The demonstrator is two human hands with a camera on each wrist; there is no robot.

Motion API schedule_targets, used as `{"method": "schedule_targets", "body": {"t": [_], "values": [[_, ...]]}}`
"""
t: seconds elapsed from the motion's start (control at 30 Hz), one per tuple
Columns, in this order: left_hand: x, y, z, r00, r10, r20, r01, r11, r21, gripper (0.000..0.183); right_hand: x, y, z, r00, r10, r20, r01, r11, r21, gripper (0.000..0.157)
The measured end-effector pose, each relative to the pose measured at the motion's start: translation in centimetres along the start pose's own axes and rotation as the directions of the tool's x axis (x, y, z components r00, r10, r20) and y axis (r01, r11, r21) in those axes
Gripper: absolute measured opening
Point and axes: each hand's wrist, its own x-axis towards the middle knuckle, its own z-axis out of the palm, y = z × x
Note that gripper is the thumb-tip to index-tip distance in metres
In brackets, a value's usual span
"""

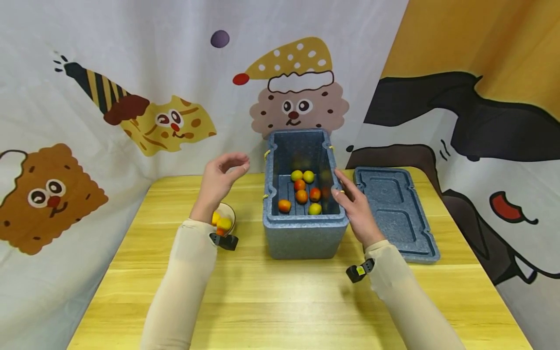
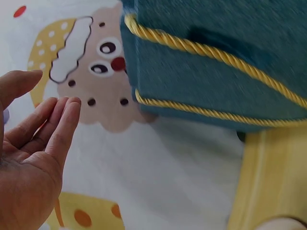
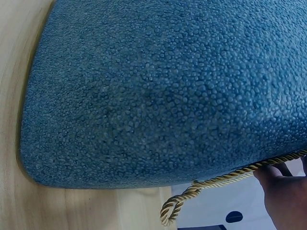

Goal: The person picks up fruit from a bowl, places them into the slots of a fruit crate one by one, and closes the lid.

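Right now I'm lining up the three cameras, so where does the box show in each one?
Head: the box is a little right of centre, open at the top.
Left wrist: the box fills the upper right, seen from outside.
Right wrist: the box fills most of the picture, its wall close up.
Shared landmark: gold cord on the box, in small bits in the head view and long runs in both wrist views.

Speckled blue-grey box point(image 1: 306, 241), golden rope point(image 2: 206, 50)
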Motion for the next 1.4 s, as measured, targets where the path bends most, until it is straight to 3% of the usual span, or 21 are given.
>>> {"method": "schedule_targets", "body": {"t": [0.33,0.63,0.8,0.93,1.1,1.23,1.4], "values": [[-3.0,-3.1,-2.4,0.992,-0.117,-0.052,0.115,0.993,-0.028,0.037,0.1,0.1,0.0,1.000,0.002,-0.004,-0.002,1.000,0.004,0.056],[-5.8,-6.5,-3.8,0.985,-0.167,-0.039,0.168,0.986,0.014,0.038,0.0,0.0,0.1,1.000,0.000,-0.012,0.000,1.000,0.002,0.056],[-7.1,-7.9,-3.9,0.966,-0.258,-0.027,0.259,0.964,0.052,0.041,0.0,0.0,0.1,1.000,-0.002,-0.010,0.002,1.000,0.008,0.056],[-7.8,-7.9,-3.7,0.954,-0.299,-0.033,0.301,0.951,0.078,0.043,0.0,0.0,0.0,1.000,-0.006,-0.004,0.006,1.000,0.015,0.056],[-8.8,-7.0,-3.5,0.953,-0.303,-0.027,0.304,0.945,0.119,0.039,0.0,0.0,0.0,1.000,-0.013,0.004,0.013,1.000,0.018,0.056],[-9.2,-9.3,-3.5,0.967,-0.255,-0.028,0.254,0.942,0.219,0.037,0.0,0.0,0.0,1.000,-0.013,0.001,0.013,1.000,0.026,0.056],[-9.4,-12.0,-3.6,0.976,-0.214,-0.044,0.216,0.917,0.336,0.034,-0.1,0.0,0.0,1.000,-0.009,0.002,0.009,0.999,0.035,0.056]]}}
